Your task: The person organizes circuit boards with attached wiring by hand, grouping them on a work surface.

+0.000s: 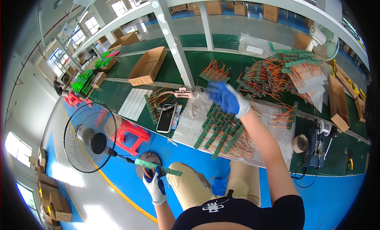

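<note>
My left hand (154,187), in a white and blue glove, is closed on a narrow green circuit board strip (158,166) with thin wires hanging from it. It holds the strip away from the bench, beside my left knee. My right hand (226,98), gloved the same way, reaches over the bench with its fingers stretched out, slightly blurred, and nothing visible in them. Below it, rows of green circuit board strips (219,129) with orange wires lie on the pale work surface. A small bunch of wired boards (215,71) lies just beyond that hand.
A large heap of wired boards (269,75) covers the back right. A phone (166,120) lies near the front edge. Right of the boards stand a small round pot (300,143) and a bench device (316,145). A floor fan (93,139) and red stool (132,135) are left.
</note>
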